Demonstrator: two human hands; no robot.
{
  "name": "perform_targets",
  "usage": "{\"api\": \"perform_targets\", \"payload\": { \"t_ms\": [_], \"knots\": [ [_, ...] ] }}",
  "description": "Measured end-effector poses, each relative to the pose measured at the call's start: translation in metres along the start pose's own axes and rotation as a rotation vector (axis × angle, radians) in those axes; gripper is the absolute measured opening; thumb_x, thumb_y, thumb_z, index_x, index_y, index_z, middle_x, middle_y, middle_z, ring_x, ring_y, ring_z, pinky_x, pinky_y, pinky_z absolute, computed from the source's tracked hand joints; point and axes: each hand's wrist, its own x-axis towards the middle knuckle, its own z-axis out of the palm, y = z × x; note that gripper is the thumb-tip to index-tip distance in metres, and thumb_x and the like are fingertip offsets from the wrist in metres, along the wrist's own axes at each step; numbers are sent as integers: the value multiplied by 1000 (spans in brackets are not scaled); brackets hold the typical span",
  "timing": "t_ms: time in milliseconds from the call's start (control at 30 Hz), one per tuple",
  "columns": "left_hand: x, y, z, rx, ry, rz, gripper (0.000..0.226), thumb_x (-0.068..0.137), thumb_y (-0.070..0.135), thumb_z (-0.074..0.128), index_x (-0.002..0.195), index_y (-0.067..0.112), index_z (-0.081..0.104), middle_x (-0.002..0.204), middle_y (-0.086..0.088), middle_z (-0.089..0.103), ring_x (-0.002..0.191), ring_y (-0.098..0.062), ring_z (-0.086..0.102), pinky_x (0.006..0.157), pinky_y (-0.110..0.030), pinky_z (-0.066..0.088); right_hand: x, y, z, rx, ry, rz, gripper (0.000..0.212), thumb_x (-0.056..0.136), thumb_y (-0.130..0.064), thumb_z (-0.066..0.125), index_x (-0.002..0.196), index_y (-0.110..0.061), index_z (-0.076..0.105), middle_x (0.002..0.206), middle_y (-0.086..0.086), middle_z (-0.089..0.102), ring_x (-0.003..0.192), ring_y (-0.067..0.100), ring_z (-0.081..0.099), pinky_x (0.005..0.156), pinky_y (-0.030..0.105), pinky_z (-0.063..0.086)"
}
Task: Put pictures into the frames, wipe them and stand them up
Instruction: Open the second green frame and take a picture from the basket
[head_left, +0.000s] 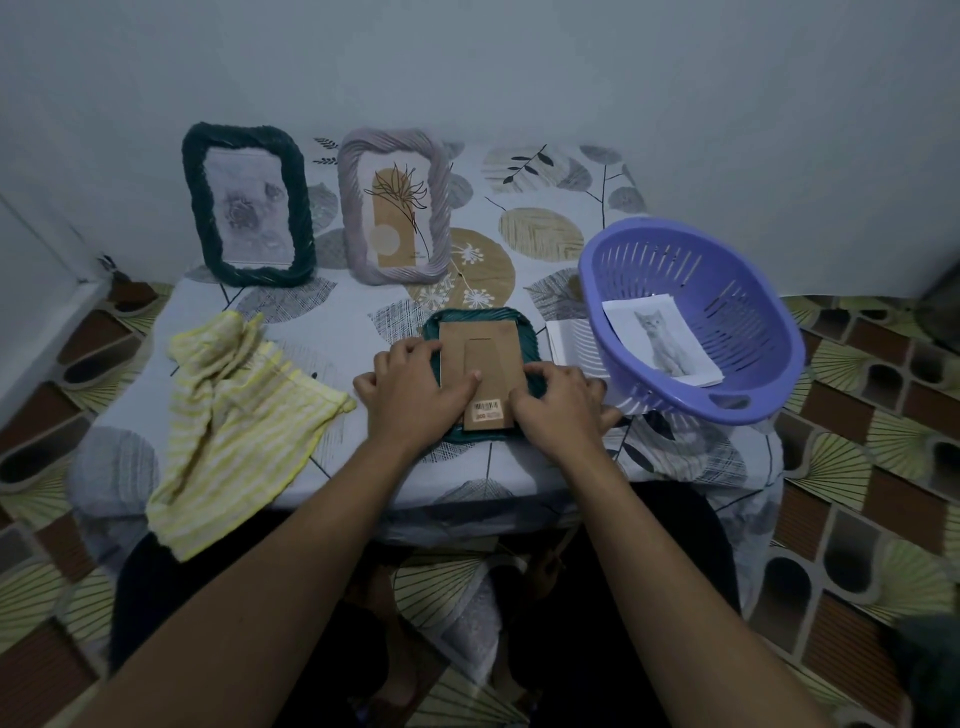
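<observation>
A teal frame (528, 332) lies face down near the table's front edge, its brown cardboard back (480, 345) with a barcode sticker facing up. My left hand (413, 392) presses on the back's left side, thumb on the cardboard. My right hand (558, 402) presses on the frame's right edge. A dark green frame (249, 205) with a rose picture and a lilac frame (392, 205) with a plant drawing stand upright at the back. A cat picture (662, 340) lies inside the purple basket (748, 291). A yellow striped cloth (239, 415) lies at the left.
A white sheet of paper (569, 343) lies between the teal frame and the basket. The leaf-patterned tablecloth (545, 234) covers a small table against a grey wall. Patterned floor tiles surround it. My knees sit under the front edge.
</observation>
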Motion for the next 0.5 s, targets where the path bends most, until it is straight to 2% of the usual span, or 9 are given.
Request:
{"api": "perform_targets", "payload": {
  "t_ms": [233,500],
  "knots": [
    [0,-1,0,-28,9,-11,66,80,71,57,132,31,54,137,3,48,127,-21,39,97,-42,25,4,-1,0,113,24,45,38,90,-40,54,126,-36,63,140,-8,53,135,24,30,104,48,19],
    [0,-1,0,-9,14,-4,67,80,73,55,132,31,54,137,3,49,126,-21,40,96,-42,26,1,-1,0,179,28,70,38,89,-37,55,125,-35,64,136,-4,57,135,22,29,103,45,18]
  ]
}}
